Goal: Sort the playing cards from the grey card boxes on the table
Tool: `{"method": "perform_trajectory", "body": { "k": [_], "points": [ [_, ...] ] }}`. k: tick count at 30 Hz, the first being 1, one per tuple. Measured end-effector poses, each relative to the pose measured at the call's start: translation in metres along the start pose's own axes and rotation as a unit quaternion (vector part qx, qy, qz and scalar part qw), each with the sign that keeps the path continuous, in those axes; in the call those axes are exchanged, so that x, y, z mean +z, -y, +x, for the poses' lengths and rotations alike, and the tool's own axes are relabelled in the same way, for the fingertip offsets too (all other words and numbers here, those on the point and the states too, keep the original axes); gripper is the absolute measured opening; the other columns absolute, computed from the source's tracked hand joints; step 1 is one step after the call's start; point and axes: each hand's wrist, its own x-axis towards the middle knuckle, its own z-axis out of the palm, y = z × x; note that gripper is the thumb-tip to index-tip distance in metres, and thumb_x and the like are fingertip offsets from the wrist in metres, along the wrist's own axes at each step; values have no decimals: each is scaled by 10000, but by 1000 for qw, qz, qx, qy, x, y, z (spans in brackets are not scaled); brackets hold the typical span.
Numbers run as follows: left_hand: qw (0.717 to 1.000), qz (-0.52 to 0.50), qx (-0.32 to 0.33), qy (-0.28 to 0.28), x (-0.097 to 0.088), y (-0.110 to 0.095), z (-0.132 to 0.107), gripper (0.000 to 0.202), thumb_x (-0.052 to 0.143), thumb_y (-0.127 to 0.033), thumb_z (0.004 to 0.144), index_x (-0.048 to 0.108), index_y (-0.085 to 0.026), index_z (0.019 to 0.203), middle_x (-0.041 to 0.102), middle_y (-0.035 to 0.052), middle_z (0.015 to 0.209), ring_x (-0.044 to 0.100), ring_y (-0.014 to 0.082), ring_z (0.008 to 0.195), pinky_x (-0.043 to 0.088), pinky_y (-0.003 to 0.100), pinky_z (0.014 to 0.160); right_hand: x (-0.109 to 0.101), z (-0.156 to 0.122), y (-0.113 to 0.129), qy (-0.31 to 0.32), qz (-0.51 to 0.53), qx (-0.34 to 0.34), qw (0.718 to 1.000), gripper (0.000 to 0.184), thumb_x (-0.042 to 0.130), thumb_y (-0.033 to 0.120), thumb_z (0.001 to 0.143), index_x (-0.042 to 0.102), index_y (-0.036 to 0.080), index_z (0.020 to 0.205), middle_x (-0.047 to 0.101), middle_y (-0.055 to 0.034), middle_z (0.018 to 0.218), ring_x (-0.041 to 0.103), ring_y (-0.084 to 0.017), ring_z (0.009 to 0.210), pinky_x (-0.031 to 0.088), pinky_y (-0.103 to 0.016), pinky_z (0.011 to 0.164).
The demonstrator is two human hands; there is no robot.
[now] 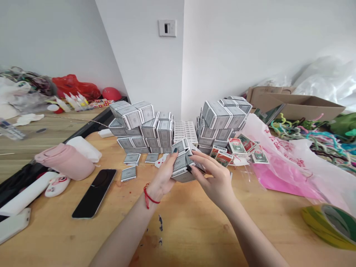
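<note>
Both of my hands hold a folded cube of grey patterned playing cards (pixel 182 163) above the wooden table (pixel 194 226). My left hand (pixel 164 174), with a red string at the wrist, grips the cube's left side. My right hand (pixel 215 178) pinches its right side with thumb and fingers. Behind the cube stand two piles of similar card cubes: a left pile (pixel 141 126) and a right pile (pixel 222 118). A few loose folded cards (pixel 129 173) lie on the table to the left.
A black phone (pixel 94 193) lies face up at left, beside a pink rolled pouch (pixel 65 161) and white cases. Card boxes (pixel 239 146) and a pink plastic bag (pixel 280 167) lie at right, with pipe cleaners, a cardboard box (pixel 300 104) and tape rolls (pixel 330 224).
</note>
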Motion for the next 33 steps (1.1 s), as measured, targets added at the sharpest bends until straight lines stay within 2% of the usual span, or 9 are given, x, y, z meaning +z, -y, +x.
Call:
{"method": "perform_trajectory", "body": {
  "k": [10, 21, 26, 33],
  "points": [
    [999, 22, -26, -5, -2, 1, 2, 325, 551, -332, 764, 561, -164, 1042, 660, 42, 851, 618, 150, 718, 452, 229, 579, 0, 1, -3, 12, -4, 0, 1000, 226, 523, 246, 798, 616, 240, 1004, 605, -59, 1105, 596, -179, 967, 546, -268, 737],
    [998, 13, -60, -18, 1, -1, 0, 228, 548, -319, 767, 580, -166, 933, 653, 19, 787, 592, 118, 616, 435, 220, 540, 1, 2, -3, 8, -12, -12, 1000, 218, 497, 242, 813, 606, 240, 1001, 610, -61, 1086, 586, -183, 992, 539, -270, 738],
    [997, 3, -76, -2, 0, 1, 0, 214, 534, -327, 780, 592, -159, 899, 658, 20, 761, 591, 115, 593, 434, 219, 534, 2, 2, -4, -16, -24, -12, 1000, 210, 488, 236, 818, 602, 246, 993, 619, -57, 1064, 595, -179, 972, 534, -272, 742],
    [997, 1, -66, 31, 2, -3, -3, 295, 490, -337, 811, 585, -144, 1013, 670, 44, 797, 610, 136, 622, 448, 243, 579, -3, 4, -3, 16, -5, -14, 1000, 210, 495, 251, 814, 606, 242, 993, 611, -60, 1084, 594, -186, 966, 539, -289, 733]
  ]
}}
